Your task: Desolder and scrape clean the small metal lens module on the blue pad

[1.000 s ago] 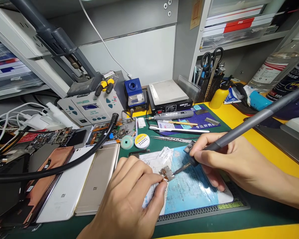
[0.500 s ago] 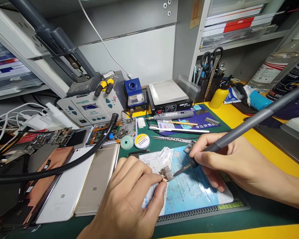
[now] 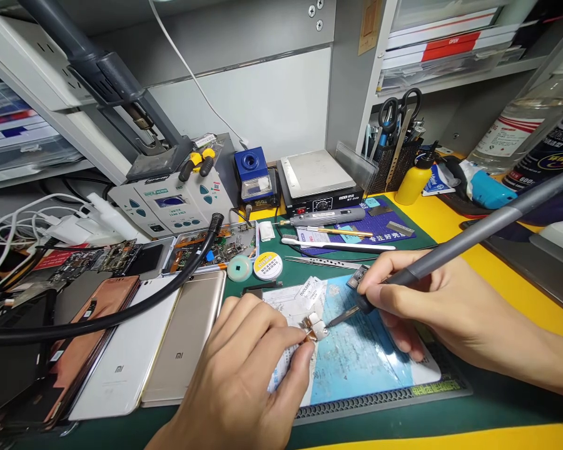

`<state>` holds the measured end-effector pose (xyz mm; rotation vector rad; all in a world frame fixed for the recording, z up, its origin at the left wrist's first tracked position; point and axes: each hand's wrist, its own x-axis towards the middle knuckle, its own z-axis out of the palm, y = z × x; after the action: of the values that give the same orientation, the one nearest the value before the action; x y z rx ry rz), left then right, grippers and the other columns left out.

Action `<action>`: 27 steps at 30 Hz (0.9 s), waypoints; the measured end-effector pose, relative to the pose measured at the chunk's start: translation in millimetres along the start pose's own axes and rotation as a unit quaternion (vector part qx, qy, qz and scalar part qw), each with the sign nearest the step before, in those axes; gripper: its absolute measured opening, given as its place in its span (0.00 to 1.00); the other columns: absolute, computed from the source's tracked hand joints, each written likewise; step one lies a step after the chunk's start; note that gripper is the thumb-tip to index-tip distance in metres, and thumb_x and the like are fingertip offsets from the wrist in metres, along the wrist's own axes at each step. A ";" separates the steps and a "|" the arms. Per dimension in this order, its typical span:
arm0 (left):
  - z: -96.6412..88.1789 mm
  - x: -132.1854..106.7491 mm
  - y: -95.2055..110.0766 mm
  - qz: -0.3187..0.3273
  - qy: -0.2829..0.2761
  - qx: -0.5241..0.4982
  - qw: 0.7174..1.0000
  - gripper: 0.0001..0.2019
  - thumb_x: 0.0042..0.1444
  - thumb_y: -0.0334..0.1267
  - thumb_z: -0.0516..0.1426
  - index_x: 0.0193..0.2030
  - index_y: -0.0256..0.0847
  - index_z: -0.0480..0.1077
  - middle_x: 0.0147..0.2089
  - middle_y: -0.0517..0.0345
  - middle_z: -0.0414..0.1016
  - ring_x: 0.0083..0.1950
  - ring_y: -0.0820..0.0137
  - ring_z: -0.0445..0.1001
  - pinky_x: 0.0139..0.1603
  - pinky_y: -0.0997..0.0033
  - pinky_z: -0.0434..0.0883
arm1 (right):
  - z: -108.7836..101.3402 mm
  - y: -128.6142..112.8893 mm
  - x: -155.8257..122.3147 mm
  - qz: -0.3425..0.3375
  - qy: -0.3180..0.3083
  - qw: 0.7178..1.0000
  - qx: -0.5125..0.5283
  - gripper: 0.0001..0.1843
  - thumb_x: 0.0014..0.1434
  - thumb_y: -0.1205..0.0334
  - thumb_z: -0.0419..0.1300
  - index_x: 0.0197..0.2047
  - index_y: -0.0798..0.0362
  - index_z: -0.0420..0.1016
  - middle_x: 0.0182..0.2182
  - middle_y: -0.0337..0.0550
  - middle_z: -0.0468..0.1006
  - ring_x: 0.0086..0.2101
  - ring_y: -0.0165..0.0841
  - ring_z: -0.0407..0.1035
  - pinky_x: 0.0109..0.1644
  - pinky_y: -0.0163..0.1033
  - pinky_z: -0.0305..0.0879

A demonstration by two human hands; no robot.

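Between thumb and index finger, my left hand (image 3: 248, 359) pinches a small metal-and-copper phone part (image 3: 315, 326) over a blue and white board (image 3: 356, 369). My right hand (image 3: 425, 306) is closed round a dark grey soldering iron (image 3: 417, 265), held like a pen. Its pointed tip is at the right edge of the small part; whether it touches I cannot tell. A small dark component (image 3: 357, 277) lies just beyond my right fingers. White label scraps (image 3: 311, 291) rest on the board above the part.
Several phone back covers (image 3: 182, 344) lie to the left, crossed by a thick black hose (image 3: 187, 269). Behind are a hot-air station (image 3: 171, 203), a parts tray (image 3: 256, 240), tweezers (image 3: 323, 260), a brush (image 3: 342, 246) and a heating plate (image 3: 316, 175). A yellow bottle (image 3: 413, 181) stands at right.
Both hands hold nearly the same places. The small metal part now shows brighter, and the iron's tip remains at its right edge.
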<state>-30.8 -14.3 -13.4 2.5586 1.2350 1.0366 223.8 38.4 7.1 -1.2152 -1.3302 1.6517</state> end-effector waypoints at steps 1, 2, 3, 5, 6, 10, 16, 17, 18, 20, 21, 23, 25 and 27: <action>-0.1 -0.1 0.2 0.001 -0.001 -0.001 1.000 0.08 0.64 0.23 0.63 0.45 0.40 0.75 0.37 0.57 0.73 0.40 0.66 0.67 0.41 0.60 0.61 | 0.0 0.1 -0.2 0.000 0.002 1.000 -0.004 0.11 0.56 0.56 0.74 0.32 0.53 0.80 0.12 0.35 0.74 0.13 0.27 0.66 0.15 0.27 0.66; -0.1 -0.2 0.4 0.002 0.000 -0.001 1.000 0.09 0.64 0.23 0.63 0.45 0.40 0.75 0.37 0.57 0.73 0.40 0.66 0.67 0.41 0.60 0.61 | -0.1 0.0 -0.5 0.000 0.002 1.000 -0.007 0.11 0.56 0.56 0.74 0.31 0.53 0.79 0.12 0.35 0.74 0.13 0.27 0.66 0.15 0.27 0.66; -0.1 -0.3 0.7 0.003 -0.001 -0.002 1.000 0.09 0.63 0.23 0.63 0.45 0.40 0.75 0.37 0.57 0.73 0.40 0.66 0.67 0.41 0.60 0.61 | -0.1 -0.3 -0.9 0.000 0.001 1.000 -0.008 0.11 0.56 0.56 0.74 0.31 0.53 0.79 0.12 0.35 0.74 0.13 0.28 0.67 0.15 0.28 0.66; 0.3 -0.5 1.2 0.004 0.001 -0.003 1.000 0.09 0.63 0.23 0.63 0.45 0.40 0.75 0.37 0.57 0.73 0.40 0.66 0.67 0.41 0.60 0.61 | 0.1 -1.0 -1.4 -0.001 -0.001 1.000 -0.006 0.12 0.57 0.55 0.73 0.31 0.53 0.79 0.12 0.35 0.74 0.13 0.27 0.66 0.15 0.28 0.66; 0.6 -0.7 1.2 0.003 0.001 -0.003 1.000 0.09 0.63 0.23 0.63 0.45 0.40 0.75 0.37 0.57 0.73 0.40 0.66 0.67 0.41 0.60 0.61 | 0.3 -1.5 -1.5 -0.003 0.000 1.000 -0.004 0.12 0.57 0.55 0.73 0.31 0.52 0.79 0.12 0.35 0.74 0.13 0.27 0.65 0.15 0.28 0.66; 1.2 -1.1 0.2 0.002 -0.003 -0.005 1.000 0.09 0.63 0.23 0.63 0.44 0.40 0.75 0.37 0.57 0.73 0.40 0.66 0.67 0.41 0.60 0.62 | 1.5 -3.0 -0.9 -0.002 0.003 1.000 -0.008 0.12 0.56 0.55 0.74 0.32 0.53 0.79 0.12 0.35 0.74 0.13 0.27 0.65 0.14 0.27 0.65; 1.2 2.6 -0.2 0.008 0.006 0.000 1.000 0.08 0.63 0.23 0.63 0.44 0.39 0.76 0.36 0.56 0.73 0.39 0.66 0.67 0.40 0.60 0.61 | 0.3 -1.6 -1.5 -0.005 0.006 1.000 -0.007 0.12 0.57 0.55 0.73 0.32 0.53 0.79 0.12 0.35 0.74 0.13 0.27 0.65 0.14 0.28 0.66; 1.3 3.7 0.3 0.009 0.009 0.000 1.000 0.08 0.63 0.23 0.63 0.43 0.39 0.76 0.36 0.56 0.73 0.39 0.66 0.67 0.40 0.60 0.61 | 0.1 -1.3 -1.6 -0.005 0.007 1.000 -0.009 0.12 0.57 0.55 0.73 0.33 0.53 0.79 0.13 0.35 0.74 0.13 0.27 0.66 0.15 0.28 0.66; 1.4 4.7 1.0 0.010 0.015 0.001 1.000 0.07 0.63 0.23 0.63 0.43 0.39 0.76 0.35 0.56 0.73 0.38 0.66 0.67 0.39 0.60 0.61 | 0.1 -1.2 -1.5 -0.006 0.005 1.000 -0.012 0.12 0.57 0.55 0.73 0.33 0.53 0.79 0.13 0.35 0.74 0.13 0.27 0.66 0.15 0.28 0.66; 1.6 6.1 2.2 0.011 0.022 0.003 1.000 0.06 0.63 0.24 0.62 0.42 0.38 0.77 0.35 0.56 0.73 0.38 0.66 0.67 0.38 0.60 0.61 | 0.2 -1.2 -1.3 -0.007 0.004 1.000 -0.019 0.11 0.58 0.56 0.73 0.32 0.53 0.80 0.13 0.36 0.74 0.14 0.27 0.67 0.15 0.27 0.66; 1.6 6.4 2.6 0.011 0.025 0.005 1.000 0.06 0.64 0.24 0.62 0.41 0.38 0.77 0.34 0.56 0.74 0.38 0.67 0.67 0.38 0.60 0.61 | 0.4 -1.3 -1.2 -0.006 0.003 1.000 -0.021 0.11 0.58 0.56 0.73 0.32 0.53 0.80 0.13 0.36 0.74 0.13 0.27 0.67 0.15 0.27 0.66; 1.6 6.1 3.4 0.012 0.029 0.007 0.999 0.06 0.64 0.24 0.62 0.41 0.38 0.77 0.34 0.56 0.74 0.37 0.67 0.68 0.38 0.61 0.62 | 0.6 -1.8 -1.1 -0.007 0.004 1.000 -0.021 0.11 0.57 0.56 0.73 0.32 0.53 0.80 0.13 0.36 0.74 0.13 0.28 0.67 0.15 0.27 0.66; 1.8 5.0 3.9 0.012 0.029 0.007 0.999 0.06 0.64 0.24 0.62 0.41 0.38 0.77 0.34 0.56 0.74 0.37 0.67 0.68 0.38 0.61 0.62 | 0.7 -2.3 -1.1 -0.007 0.007 1.000 -0.024 0.11 0.55 0.56 0.74 0.32 0.53 0.80 0.13 0.36 0.74 0.13 0.28 0.66 0.15 0.27 0.65; 2.2 3.9 4.3 0.009 0.029 0.005 1.000 0.06 0.64 0.24 0.62 0.41 0.38 0.77 0.34 0.56 0.74 0.38 0.67 0.68 0.38 0.61 0.62 | 0.5 -2.5 -1.3 -0.003 0.008 1.000 -0.029 0.10 0.54 0.58 0.74 0.31 0.53 0.80 0.12 0.36 0.74 0.13 0.27 0.66 0.15 0.28 0.65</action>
<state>-25.0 -13.9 -11.4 2.5697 1.2362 1.1184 223.6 37.6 9.8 -1.2538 -1.3795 1.6067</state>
